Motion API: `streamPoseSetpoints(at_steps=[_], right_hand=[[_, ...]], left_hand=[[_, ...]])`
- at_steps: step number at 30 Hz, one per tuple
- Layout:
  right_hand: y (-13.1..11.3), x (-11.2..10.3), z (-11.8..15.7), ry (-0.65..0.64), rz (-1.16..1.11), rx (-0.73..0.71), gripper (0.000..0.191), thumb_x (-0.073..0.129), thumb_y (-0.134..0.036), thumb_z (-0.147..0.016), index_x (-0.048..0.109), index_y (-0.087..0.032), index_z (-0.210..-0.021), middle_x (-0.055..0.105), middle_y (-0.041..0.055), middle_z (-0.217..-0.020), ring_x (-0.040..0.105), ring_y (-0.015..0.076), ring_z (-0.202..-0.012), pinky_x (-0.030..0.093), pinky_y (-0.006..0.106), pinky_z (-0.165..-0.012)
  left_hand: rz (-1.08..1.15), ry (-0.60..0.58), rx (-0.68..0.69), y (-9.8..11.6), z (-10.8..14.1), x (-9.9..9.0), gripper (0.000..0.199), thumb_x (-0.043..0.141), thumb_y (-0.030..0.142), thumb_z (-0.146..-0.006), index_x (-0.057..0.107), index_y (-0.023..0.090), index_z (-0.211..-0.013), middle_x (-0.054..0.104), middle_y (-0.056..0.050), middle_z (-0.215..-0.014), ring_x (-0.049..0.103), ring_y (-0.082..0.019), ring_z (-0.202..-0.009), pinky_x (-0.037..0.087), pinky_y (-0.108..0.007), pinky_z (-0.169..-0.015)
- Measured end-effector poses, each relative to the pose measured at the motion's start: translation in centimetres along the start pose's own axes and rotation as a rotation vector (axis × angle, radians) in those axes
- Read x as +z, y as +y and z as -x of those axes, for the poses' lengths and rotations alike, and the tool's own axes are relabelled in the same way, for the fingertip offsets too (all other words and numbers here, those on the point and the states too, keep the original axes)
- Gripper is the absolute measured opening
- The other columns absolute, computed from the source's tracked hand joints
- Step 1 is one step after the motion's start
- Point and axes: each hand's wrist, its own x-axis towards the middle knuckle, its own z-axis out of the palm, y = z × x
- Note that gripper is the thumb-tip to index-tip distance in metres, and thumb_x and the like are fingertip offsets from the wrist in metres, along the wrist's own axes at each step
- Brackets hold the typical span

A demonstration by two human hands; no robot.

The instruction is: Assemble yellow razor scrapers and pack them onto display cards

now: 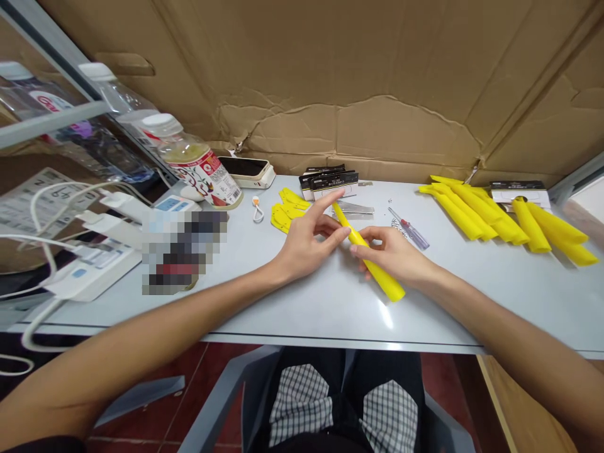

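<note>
I have both bare hands on one long, tapered, glossy yellow plastic piece (381, 274), held aslant over the pale grey desktop (302, 308), its wide end toward the body. The left hand (309, 239) pinches it nearer the narrow end, thumb against its side and index finger stretched out past it; that light hold seems meant to steady the tip. The right hand (394, 251) grasps the middle between thumb and curled fingers, which I take to be carrying most of the weight. Whether the wide end touches the desktop, I cannot tell. Just beyond the right hand lie a clear-handled screwdriver (413, 231) and scattered small silvery screws (399, 228), probably set there for easy reach. Flat yellow plates with small holes (280, 218) sit behind the left hand, near thin silvery metal strips (357, 209) and small black-and-white cardboard boxes (333, 180). The pile of similar yellow tapered pieces (488, 211) rests well apart on the right, presumably to keep it from mixing with the held one.
</note>
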Motion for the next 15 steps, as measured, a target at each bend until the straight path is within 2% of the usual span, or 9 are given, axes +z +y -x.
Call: streamPoseSetpoints(at_steps=[4,8,11,15], right_hand=[[0.0,-0.6,-0.2,0.05,-0.011,0.007,0.032,0.088,-0.048,-0.087,0.074,-0.022,-0.099,0.075,0.0053,-0.083,0.07,0.0206,-0.072,0.061,0.039,-0.07],[-0.2,-1.2,-0.3,0.089,0.014,-0.055,0.029,0.084,-0.048,-0.089,0.079,-0.022,-0.099,0.076,0.0056,-0.087,0.066,0.0193,-0.074,0.054,0.037,-0.071],[-0.3,-1.8,-0.5,0.113,-0.006,-0.081,0.028,0.087,-0.045,-0.085,0.08,-0.022,-0.1,0.074,0.0037,-0.091,0.063,0.0176,-0.078,0.049,0.034,-0.072],[-0.8,-3.1,-0.6,0.147,0.009,-0.102,0.027,0.088,-0.044,-0.083,0.081,-0.022,-0.097,0.07,0.0019,-0.086,0.056,0.0157,-0.073,0.042,0.033,-0.068]], left_hand=[[-0.115,0.073,0.072,0.2,-1.0,-1.3,0.056,0.073,0.032,-0.098,0.06,0.026,-0.152,0.074,0.004,-0.079,0.069,-0.012,-0.063,0.059,-0.026,-0.064],[-0.26,0.276,0.122,-0.1,-3.4,-3.8,0.025,0.075,0.026,-0.092,0.075,0.021,-0.116,0.073,0.001,-0.082,0.067,-0.012,-0.069,0.053,-0.024,-0.062],[-0.291,0.339,0.007,-0.6,-5.3,-6.3,0.028,0.074,0.015,-0.086,0.077,0.02,-0.113,0.079,-0.005,-0.102,0.073,-0.015,-0.081,0.054,-0.025,-0.065],[-0.293,0.287,-0.191,-1.9,-7.2,-8.7,0.04,0.076,0.009,-0.082,0.076,0.02,-0.12,0.078,-0.013,-0.129,0.073,-0.016,-0.073,0.056,-0.027,-0.058]])
